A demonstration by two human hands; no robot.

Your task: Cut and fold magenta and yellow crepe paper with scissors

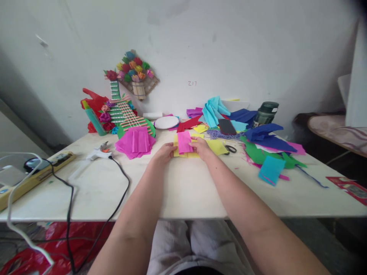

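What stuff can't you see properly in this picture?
All in the head view:
Whether the left hand and right hand pinch or just press the pink paper: too small.
Scissors: blades hidden under yellow sheet.
Red packet: cut off by right edge.
Wall writing: too small.

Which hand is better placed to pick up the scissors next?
Probably the right hand: the scissors lie just beside it, while the left hand is farther off, beyond the pink paper.

Pink paper (184,142) over yellow sheet (186,152), magenta pleated stack (135,142), black scissors (230,149), white table (186,187)
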